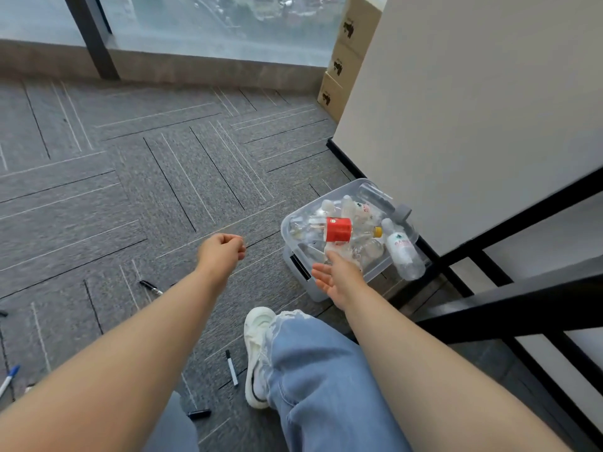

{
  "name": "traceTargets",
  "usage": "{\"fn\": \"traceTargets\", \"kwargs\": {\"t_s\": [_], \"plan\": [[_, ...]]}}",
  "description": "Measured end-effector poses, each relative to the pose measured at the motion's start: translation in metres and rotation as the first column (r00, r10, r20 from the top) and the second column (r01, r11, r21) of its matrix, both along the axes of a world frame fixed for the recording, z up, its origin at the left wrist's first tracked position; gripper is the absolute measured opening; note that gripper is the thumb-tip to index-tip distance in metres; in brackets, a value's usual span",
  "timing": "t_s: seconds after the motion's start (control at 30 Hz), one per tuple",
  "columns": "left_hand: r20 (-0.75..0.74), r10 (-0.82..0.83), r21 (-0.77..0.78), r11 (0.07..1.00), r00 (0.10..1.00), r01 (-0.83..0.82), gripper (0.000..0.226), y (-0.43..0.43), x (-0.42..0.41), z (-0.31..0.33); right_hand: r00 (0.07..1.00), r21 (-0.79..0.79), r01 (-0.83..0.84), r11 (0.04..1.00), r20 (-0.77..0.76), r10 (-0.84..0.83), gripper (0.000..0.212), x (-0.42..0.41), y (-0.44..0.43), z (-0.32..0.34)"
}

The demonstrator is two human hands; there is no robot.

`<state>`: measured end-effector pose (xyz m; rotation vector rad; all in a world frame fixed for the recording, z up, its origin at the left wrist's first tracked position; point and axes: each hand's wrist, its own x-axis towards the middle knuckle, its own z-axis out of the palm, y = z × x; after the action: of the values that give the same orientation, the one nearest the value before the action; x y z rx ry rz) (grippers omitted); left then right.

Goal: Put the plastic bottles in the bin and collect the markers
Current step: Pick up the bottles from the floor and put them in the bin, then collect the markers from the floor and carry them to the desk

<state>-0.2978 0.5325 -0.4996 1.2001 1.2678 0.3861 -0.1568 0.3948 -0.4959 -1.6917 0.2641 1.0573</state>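
The fingers of the left hand (222,250) are curled into a loose fist with nothing visible in them, the wrist bent down and the bare forearm stretched out over the carpet (130,177). The right hand (337,276) is open, palm turned up and fingers spread, empty, held just at the near edge of the bin (295,256); its forearm reaches out above a knee in blue jeans (319,370). The clear plastic bin sits on the floor to the right, against the wall, and is heaped with clear bottles: one with a red label (337,229) lies across the top, and another with a white cap (403,251) hangs over the right rim. Markers lie scattered on the carpet: one (150,287) under the left forearm, one (231,367) beside the white shoe (257,350), and a blue-capped one (9,379) at the near left edge.
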Motion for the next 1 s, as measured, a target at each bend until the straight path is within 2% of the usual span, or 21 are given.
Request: {"fn": "traceTargets", "kwargs": {"t_s": [0.17, 0.4, 0.67, 0.83, 1.0], "plan": [[-0.012, 0.027, -0.009, 1.0, 1.0, -0.027, 0.018, -0.004, -0.021, -0.008, 0.988, -0.084, -0.147, 0.986, 0.033, 0.15, 0.013, -0.02, 0.014, 0.001], [-0.038, 0.07, -0.002, 0.998, 0.997, -0.07, 0.018, 0.006, -0.055, -0.005, 0.957, -0.088, -0.277, 0.957, 0.069, 0.283, 0.015, -0.045, 0.034, -0.003], [-0.081, 0.119, 0.024, 0.993, 0.99, -0.118, 0.021, 0.021, -0.12, -0.017, 0.9, -0.122, -0.428, 0.896, 0.03, 0.434, 0.009, -0.094, 0.07, -0.019], [-0.163, 0.189, 0.036, 0.982, 0.968, -0.186, 0.023, 0.016, -0.197, -0.051, 0.769, -0.153, -0.629, 0.762, 0.028, 0.639, 0.004, -0.161, 0.089, -0.063], [-0.398, 0.144, 0.024, 0.989, 0.906, -0.147, 0.021, -0.011, -0.291, -0.116, 0.565, -0.21, -0.807, 0.552, -0.007, 0.825, 0.009, -0.23, 0.077, -0.131]]}}
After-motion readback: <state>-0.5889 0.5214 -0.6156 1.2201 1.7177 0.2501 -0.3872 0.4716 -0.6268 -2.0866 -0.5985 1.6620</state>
